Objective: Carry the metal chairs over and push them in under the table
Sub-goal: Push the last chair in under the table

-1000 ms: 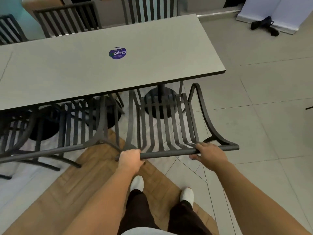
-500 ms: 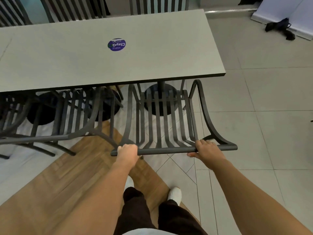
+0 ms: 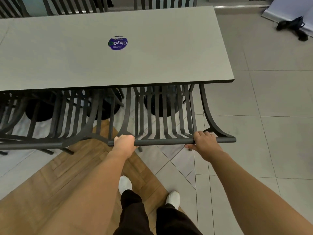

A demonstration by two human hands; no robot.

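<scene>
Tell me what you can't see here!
All in the head view:
- Chair seat front: hidden under the table.
- Left hand fingers: curled under the top bar, out of sight.
- Sticker small print: too small to read.
- Far chairs: cut off by the top edge.
- Dark thing on the floor: blurred.

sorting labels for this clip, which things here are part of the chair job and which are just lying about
Part of the job:
- metal chair, top rail gripped by left hand and right hand
- table it goes under
- neighbouring chair, already at the table

Just lying about:
- round purple sticker on the tabletop
- dark bundle on the floor, far right; too blurred to identify
</scene>
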